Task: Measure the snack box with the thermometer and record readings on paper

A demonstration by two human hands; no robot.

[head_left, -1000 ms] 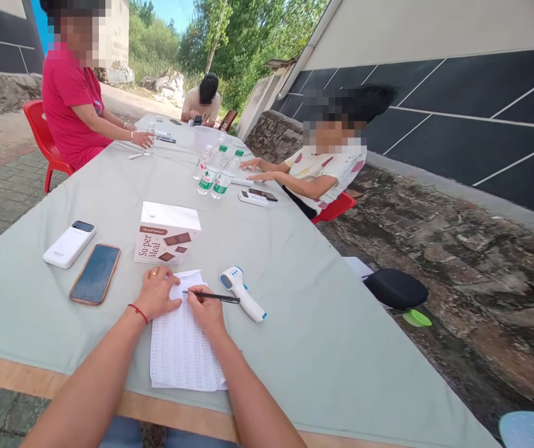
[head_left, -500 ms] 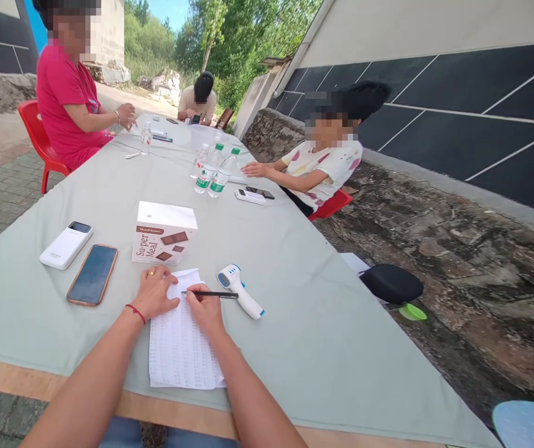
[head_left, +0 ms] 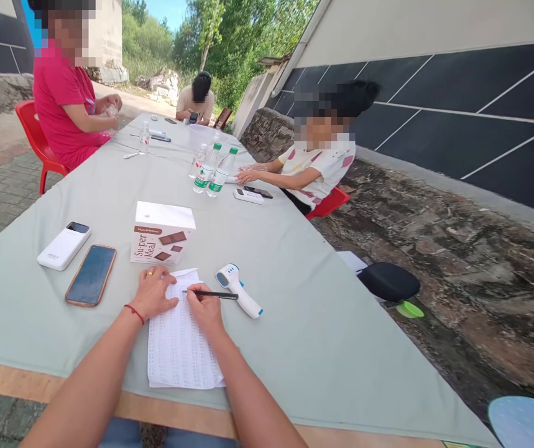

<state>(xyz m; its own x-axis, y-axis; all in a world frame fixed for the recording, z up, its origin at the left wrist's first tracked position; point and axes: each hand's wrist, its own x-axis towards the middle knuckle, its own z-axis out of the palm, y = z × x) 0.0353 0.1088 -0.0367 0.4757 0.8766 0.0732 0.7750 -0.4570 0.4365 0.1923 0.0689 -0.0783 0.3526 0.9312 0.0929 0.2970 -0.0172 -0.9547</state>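
Sheets of paper (head_left: pixel 180 348) covered in rows of small writing lie on the table in front of me. My left hand (head_left: pixel 155 292) rests flat on their upper left part, fingers spread, a ring and a red wrist string on it. In my right hand (head_left: pixel 205 308) a black pen (head_left: pixel 215 294) is pinched, its tip at the paper near the top. Just beyond the papers stands a white and brown box (head_left: pixel 161 233) marked "Su-per Meal". A white infrared thermometer (head_left: pixel 239 290) lies right of my right hand.
Left of the box lie a phone (head_left: pixel 91 275) and a white power bank (head_left: pixel 64 246). Water bottles (head_left: pixel 220 174) stand farther along the cloth-covered table (head_left: pixel 304 348). People sit at the left (head_left: pixel 64 106), right (head_left: pixel 322 168) and far end (head_left: pixel 196 102).
The person at the left has drawn their hands back from the table edge. The right-hand person's hands have shifted slightly. My hands and the pen stay nearly in place.
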